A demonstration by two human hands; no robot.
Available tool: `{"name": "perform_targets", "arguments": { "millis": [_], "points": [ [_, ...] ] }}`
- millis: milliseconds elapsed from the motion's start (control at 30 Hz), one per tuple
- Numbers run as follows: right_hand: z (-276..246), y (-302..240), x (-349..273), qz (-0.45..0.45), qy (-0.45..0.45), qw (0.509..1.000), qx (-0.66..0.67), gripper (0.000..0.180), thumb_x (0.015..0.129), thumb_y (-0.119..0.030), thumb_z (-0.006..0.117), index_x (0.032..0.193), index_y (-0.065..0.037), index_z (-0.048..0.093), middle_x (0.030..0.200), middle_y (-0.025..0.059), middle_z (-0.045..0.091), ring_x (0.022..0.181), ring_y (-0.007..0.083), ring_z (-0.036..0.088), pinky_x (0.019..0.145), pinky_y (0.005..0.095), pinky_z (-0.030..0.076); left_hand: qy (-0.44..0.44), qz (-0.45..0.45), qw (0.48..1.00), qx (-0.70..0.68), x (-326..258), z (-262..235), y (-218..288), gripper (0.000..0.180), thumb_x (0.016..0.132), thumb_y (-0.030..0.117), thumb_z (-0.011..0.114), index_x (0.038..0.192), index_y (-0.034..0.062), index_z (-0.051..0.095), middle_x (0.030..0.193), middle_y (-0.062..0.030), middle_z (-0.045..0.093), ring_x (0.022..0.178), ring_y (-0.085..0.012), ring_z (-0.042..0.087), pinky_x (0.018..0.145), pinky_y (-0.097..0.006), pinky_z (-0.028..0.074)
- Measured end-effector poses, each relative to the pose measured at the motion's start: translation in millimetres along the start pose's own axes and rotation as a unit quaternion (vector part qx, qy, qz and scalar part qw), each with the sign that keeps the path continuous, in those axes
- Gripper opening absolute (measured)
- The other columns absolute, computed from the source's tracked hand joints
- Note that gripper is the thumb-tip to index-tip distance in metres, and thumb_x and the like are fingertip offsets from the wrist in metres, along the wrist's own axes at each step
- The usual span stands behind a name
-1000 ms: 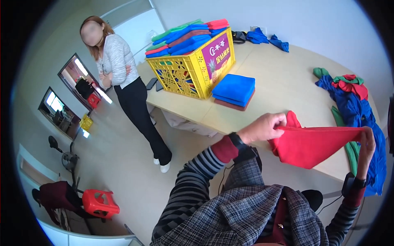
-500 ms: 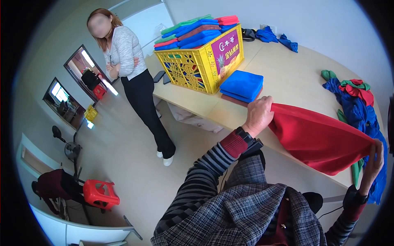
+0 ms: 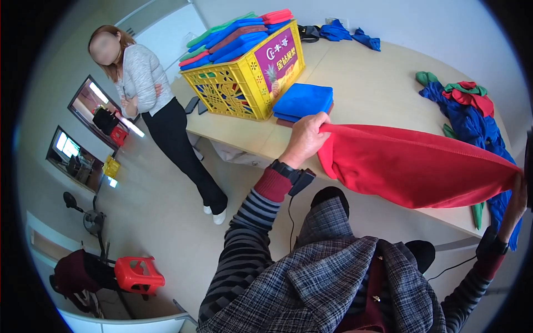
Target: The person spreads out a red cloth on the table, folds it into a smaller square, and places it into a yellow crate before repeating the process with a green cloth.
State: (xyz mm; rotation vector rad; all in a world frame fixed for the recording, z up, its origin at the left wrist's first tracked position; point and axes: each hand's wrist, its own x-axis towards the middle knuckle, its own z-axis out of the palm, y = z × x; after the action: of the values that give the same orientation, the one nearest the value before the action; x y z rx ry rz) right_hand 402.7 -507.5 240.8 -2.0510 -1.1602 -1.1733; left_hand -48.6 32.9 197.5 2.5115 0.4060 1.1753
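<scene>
You hold a bright red, soft fabric cloth [image 3: 411, 166] stretched sideways between your hands, over the near edge of a pale, wood-toned table [image 3: 366, 89] with a curved far side. The fingers of your left hand [image 3: 304, 140] are clamped on the cloth's left upper corner, and those of your right hand [image 3: 517, 201] grip its right end (that hand sits in the dim rim of the view, so its exact pinch is hard to read). The cloth's lower edge sags between them. Just beyond your left hand lies a squared stack of folded blue cloths [image 3: 304, 100] on a brown folded cloth [image 3: 285, 121]. Behind it stands a yellow plastic lattice crate [image 3: 257, 91], heaped with folded multicoloured cloths [image 3: 239, 45]. Crumpled blue, green and red fabric [image 3: 469, 122] lies along the table's right side.
</scene>
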Motion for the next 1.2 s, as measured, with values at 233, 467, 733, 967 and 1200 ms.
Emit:
{"name": "perform_targets", "arguments": {
  "millis": [233, 467, 733, 967, 1200],
  "points": [
    [-5.2, -1.5, 0.3, 0.170, 0.059, 0.976, 0.126, 0.034, 0.104, -0.020, 0.060, 0.136, -0.022, 0.065, 0.130, 0.0042, 0.069, 0.122, 0.0198, 0.065, 0.111, 0.0421, 0.048, -0.147, -0.103, 0.978, -0.102, -0.3, -41.4, -19.3, 0.026, 0.083, 0.013, 0.082, 0.084, 0.0036, 0.058, 0.077, -0.0039, 0.059, 0.073, -0.0115, 0.057, 0.069, -0.029, 0.048],
    [-20.7, -7.5, 22.1, 0.172, 0.011, 0.976, 0.130, 0.023, 0.105, -0.019, 0.059, 0.124, -0.016, 0.071, 0.117, 0.0039, 0.072, 0.104, 0.0173, 0.068, 0.098, 0.0301, 0.053, -0.185, -0.165, 0.907, -0.341, 13.9, -80.5, -18.0, 0.013, 0.093, 0.008, 0.072, 0.092, 0.0039, 0.060, 0.085, 0.0066, 0.058, 0.079, -0.0065, 0.052, 0.076, -0.023, 0.046],
    [23.4, -18.3, 71.6, 0.119, -0.104, 0.987, 0.023, 0.013, 0.103, -0.015, 0.058, 0.106, -0.004, 0.065, 0.085, 0.0115, 0.066, 0.080, 0.0138, 0.063, 0.077, 0.0281, 0.052, -0.155, -0.203, 0.912, -0.321, 74.1, -57.3, -62.8, 0.011, 0.094, 0.005, 0.070, 0.102, 0.0041, 0.063, 0.096, 0.0013, 0.065, 0.087, -0.0045, 0.059, 0.079, -0.021, 0.049],
    [-0.2, -30.6, 97.2, 0.150, 0.004, 0.989, 0.008, 0.011, 0.103, -0.014, 0.058, 0.106, -0.004, 0.063, 0.082, 0.0097, 0.062, 0.078, 0.0128, 0.060, 0.074, 0.0286, 0.051, 0.038, -0.099, 0.983, -0.147, 130.4, -44.1, -61.0, 0.012, 0.092, 0.009, 0.073, 0.099, 0.0024, 0.065, 0.085, 0.0029, 0.062, 0.078, -0.0057, 0.056, 0.068, -0.022, 0.047],
    [-23.5, -53.8, 26.1, 0.189, -0.037, 0.974, 0.116, 0.010, 0.102, -0.008, 0.057, 0.107, -0.006, 0.066, 0.087, -0.0012, 0.061, 0.071, 0.0052, 0.051, 0.066, 0.0218, 0.045, 0.011, -0.212, 0.940, -0.266, 64.9, -47.0, -77.0, 0.009, 0.093, 0.005, 0.068, 0.102, 0.0031, 0.066, 0.098, 0.0005, 0.068, 0.085, -0.0061, 0.060, 0.073, -0.020, 0.046]
  ]
}}
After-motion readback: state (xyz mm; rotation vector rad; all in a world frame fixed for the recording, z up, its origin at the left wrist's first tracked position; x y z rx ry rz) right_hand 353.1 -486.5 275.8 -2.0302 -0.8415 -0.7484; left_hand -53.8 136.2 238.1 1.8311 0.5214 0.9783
